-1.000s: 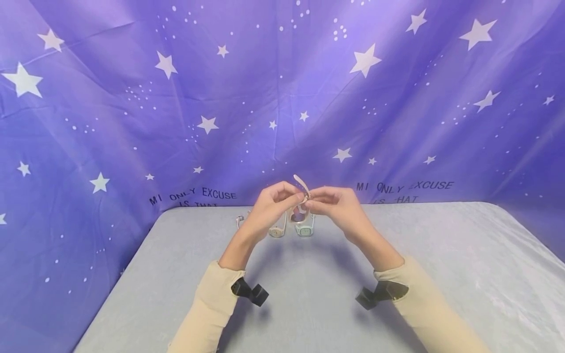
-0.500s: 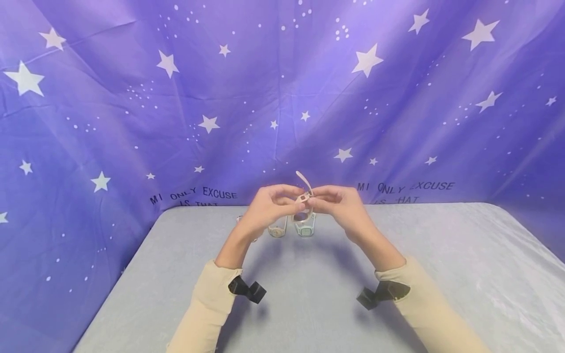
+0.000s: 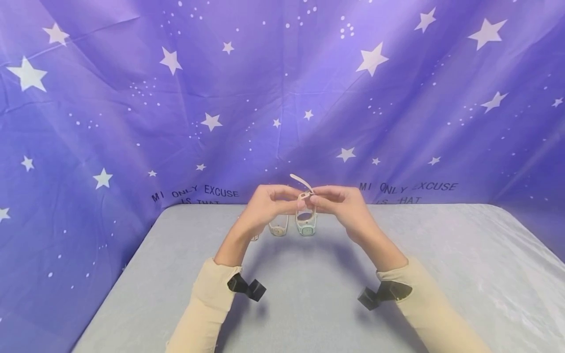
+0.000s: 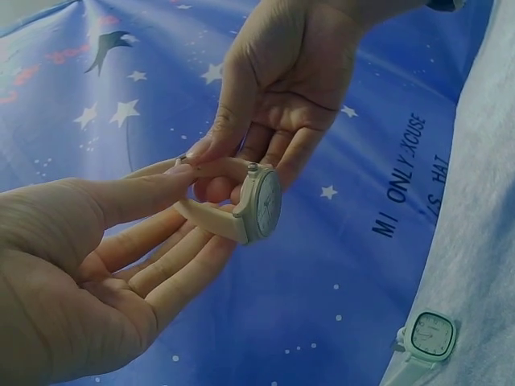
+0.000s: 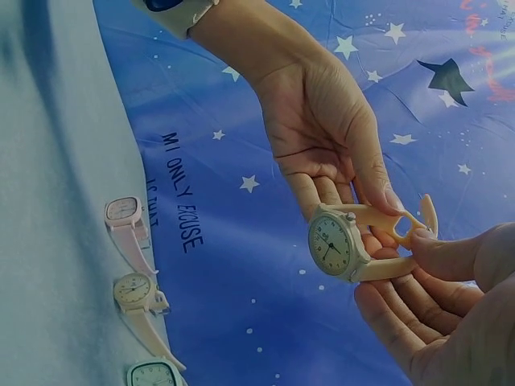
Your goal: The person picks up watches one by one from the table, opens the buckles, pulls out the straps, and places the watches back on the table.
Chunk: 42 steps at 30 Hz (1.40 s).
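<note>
Both hands hold a cream wristwatch (image 5: 330, 244) with a round white dial, raised above the far part of the table. Its strap is bent into a loop, and the strap's free end (image 3: 301, 182) sticks up past the fingers in the head view. My left hand (image 3: 270, 206) pinches the strap beside the buckle between thumb and fingers. From the other side, my right hand (image 3: 346, 206) pinches the strap at the buckle (image 5: 405, 232), its thumb on the band. The dial faces away from me, and the fingers lie partly behind the loop.
On the grey cloth-covered table (image 3: 309, 294) lie a mint square watch (image 3: 307, 230), a beige round watch (image 3: 278, 230) and a pink square watch (image 5: 123, 209), in a row near the far edge. A purple star-printed curtain (image 3: 247, 98) hangs behind.
My left thumb has shifted lower on the strap, uncovering the buckle part. The strap's free end leans further left. The right hand keeps nearly the same grip.
</note>
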### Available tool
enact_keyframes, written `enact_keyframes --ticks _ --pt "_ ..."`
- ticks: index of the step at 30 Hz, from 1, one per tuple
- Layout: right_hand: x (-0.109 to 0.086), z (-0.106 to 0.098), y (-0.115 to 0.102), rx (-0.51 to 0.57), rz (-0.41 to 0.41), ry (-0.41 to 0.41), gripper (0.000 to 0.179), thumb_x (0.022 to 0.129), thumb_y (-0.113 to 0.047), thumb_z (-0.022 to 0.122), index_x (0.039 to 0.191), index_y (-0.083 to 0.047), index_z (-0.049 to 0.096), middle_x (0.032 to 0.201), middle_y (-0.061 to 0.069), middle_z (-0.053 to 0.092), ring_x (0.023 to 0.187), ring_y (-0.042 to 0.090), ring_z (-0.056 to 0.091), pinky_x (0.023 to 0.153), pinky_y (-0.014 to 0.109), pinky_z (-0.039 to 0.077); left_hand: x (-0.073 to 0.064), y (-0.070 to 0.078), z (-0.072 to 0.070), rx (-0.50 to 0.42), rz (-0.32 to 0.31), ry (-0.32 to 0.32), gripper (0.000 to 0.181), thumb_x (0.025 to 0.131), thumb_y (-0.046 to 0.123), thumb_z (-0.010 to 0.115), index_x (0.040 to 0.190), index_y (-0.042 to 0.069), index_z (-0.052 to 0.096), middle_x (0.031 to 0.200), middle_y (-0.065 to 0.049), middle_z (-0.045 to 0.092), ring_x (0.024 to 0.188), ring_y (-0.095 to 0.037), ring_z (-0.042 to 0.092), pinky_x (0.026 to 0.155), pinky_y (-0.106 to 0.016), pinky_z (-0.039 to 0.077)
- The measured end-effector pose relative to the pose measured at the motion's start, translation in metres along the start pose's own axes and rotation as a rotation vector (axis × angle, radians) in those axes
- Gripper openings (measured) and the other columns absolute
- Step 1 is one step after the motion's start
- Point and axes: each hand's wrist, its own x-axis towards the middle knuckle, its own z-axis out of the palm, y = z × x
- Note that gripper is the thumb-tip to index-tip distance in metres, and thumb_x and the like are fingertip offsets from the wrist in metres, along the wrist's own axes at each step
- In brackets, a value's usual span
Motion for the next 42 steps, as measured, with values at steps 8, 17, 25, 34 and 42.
enact_keyframes --ticks 8,17,25,34,42 --pt "0.0 0.0 -0.001 0.011 0.006 0.013 0.032 0.094 -0.007 0.071 0.123 0.006 0.068 0.113 0.015 0.076 0.089 0.008 0.075 0.092 0.031 0.061 0.0 0.002 0.0 -0.038 0.018 -0.002 0.028 0.088 0.008 0.077 0.114 -0.002 0.073 0.111 -0.016 0.077 0.1 -0.024 0.075 0.091 -0.038 0.062" --pt "-0.002 0.0 -0.001 0.017 0.003 0.0 0.032 0.094 -0.008 0.071 0.123 0.005 0.068 0.113 0.015 0.076 0.09 0.01 0.075 0.091 0.032 0.061 -0.001 0.004 -0.002 -0.039 0.018 0.006 0.027 0.089 0.007 0.077 0.114 -0.003 0.073 0.111 -0.017 0.076 0.101 -0.024 0.075 0.094 -0.038 0.061" --pt "-0.003 0.0 -0.003 0.014 -0.003 -0.017 0.031 0.094 -0.007 0.071 0.121 0.006 0.068 0.109 0.014 0.077 0.089 0.01 0.075 0.091 0.032 0.061 -0.003 0.006 -0.005 -0.046 0.033 0.016 0.026 0.089 0.006 0.076 0.113 -0.004 0.073 0.114 -0.025 0.073 0.1 -0.022 0.075 0.094 -0.038 0.061" --pt "-0.003 -0.002 -0.004 0.01 -0.021 -0.034 0.031 0.094 -0.006 0.07 0.122 0.007 0.068 0.11 0.017 0.077 0.088 0.012 0.076 0.091 0.032 0.062 -0.004 0.008 -0.008 -0.075 0.055 0.006 0.024 0.09 0.005 0.075 0.112 -0.005 0.073 0.108 -0.02 0.076 0.094 -0.022 0.076 0.093 -0.039 0.062" --pt "-0.003 -0.003 -0.005 0.011 -0.018 -0.041 0.032 0.094 -0.007 0.07 0.123 0.008 0.067 0.109 0.017 0.077 0.089 0.011 0.076 0.091 0.032 0.061 -0.003 0.008 -0.01 -0.075 0.063 0.013 0.024 0.09 0.003 0.073 0.112 -0.007 0.072 0.112 -0.028 0.073 0.091 -0.019 0.076 0.091 -0.039 0.062"
